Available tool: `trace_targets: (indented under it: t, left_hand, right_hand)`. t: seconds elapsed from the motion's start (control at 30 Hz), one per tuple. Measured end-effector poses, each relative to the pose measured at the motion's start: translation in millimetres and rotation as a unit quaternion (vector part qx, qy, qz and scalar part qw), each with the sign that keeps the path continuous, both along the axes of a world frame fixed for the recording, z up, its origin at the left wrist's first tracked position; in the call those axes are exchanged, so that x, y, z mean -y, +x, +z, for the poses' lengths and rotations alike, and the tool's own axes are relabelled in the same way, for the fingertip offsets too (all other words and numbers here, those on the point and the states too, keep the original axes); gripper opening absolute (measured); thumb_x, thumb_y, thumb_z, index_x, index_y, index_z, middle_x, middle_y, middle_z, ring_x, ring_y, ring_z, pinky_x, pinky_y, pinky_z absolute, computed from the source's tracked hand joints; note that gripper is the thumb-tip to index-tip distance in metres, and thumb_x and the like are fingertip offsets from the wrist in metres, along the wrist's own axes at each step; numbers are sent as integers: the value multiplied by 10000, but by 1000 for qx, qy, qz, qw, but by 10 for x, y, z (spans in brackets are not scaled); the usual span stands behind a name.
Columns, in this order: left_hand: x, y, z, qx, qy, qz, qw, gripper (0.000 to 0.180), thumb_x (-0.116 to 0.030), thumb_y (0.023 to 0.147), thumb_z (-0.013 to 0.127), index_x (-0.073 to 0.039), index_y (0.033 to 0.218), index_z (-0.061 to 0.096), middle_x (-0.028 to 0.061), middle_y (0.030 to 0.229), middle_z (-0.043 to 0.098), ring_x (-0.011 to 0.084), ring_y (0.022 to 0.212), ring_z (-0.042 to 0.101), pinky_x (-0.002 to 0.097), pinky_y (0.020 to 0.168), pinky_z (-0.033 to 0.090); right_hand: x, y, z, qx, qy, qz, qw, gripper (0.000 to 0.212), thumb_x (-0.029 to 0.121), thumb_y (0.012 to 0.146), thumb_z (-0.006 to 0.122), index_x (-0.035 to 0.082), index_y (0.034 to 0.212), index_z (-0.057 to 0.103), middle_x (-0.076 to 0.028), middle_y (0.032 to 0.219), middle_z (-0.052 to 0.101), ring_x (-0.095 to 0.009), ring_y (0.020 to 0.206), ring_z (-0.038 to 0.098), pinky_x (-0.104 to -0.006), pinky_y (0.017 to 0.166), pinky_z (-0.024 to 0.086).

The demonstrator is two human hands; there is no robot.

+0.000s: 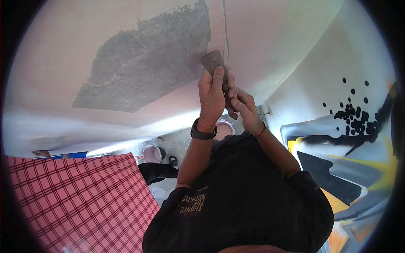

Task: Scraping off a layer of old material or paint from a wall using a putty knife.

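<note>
In front of the wall, my left hand (213,97) grips a flat grey-brown piece (212,59) with a squared end, its thumb pressed along the face. It looks like a scraper blade or folded sandpaper; I cannot tell which. My right hand (247,110) meets it from the lower right, fingers curled at the piece's narrow lower part, partly hidden by the left hand. Just behind the piece, the pale pinkish wall (270,46) bears a large rough grey patch (147,63) on the left and a thin vertical crack (226,33).
Below my hands a bucket of pinkish material (224,129) stands on the grey floor (171,147). Another bucket (152,154) is further left, beside a dark shoe (173,160). Red checked cloth (80,194) covers the lower left. A painted wall (354,168) rises on the right.
</note>
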State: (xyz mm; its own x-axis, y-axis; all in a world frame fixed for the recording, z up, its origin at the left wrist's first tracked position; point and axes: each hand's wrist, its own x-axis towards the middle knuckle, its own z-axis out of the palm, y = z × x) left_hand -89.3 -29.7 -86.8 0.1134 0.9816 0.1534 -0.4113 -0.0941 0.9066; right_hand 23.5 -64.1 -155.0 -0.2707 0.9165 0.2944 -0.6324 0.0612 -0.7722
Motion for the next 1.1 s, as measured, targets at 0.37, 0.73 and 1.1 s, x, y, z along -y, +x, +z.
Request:
trace_targets:
  t: [0.37,0.73,1.1]
  left_hand:
    - [61,24,-672,-39,-45,16,998,246,-231,1082,429,-4,1042,514,28,707,496,88,546,419,257,497,375]
    - [-47,-77,-830,-34,-80,39,995,245,-215,1085,408,-20,990,523,-26,678,432,36,518,353,218,454,303]
    - [-103,-24,-751,-95,-107,62,988,217,-199,1080,417,-31,964,490,-28,653,411,40,491,331,230,432,290]
  right_hand:
    - [-16,-136,-760,215,-78,-58,972,102,51,938,574,-29,877,587,59,659,474,-28,627,425,-246,543,369]
    - [-150,-429,-840,327,-48,-157,931,138,50,887,619,-67,815,635,-150,736,693,-135,726,632,-348,626,494]
    - [-133,-457,-678,374,-49,-162,912,165,92,886,633,-45,966,682,-197,905,730,-241,911,718,-367,756,549]
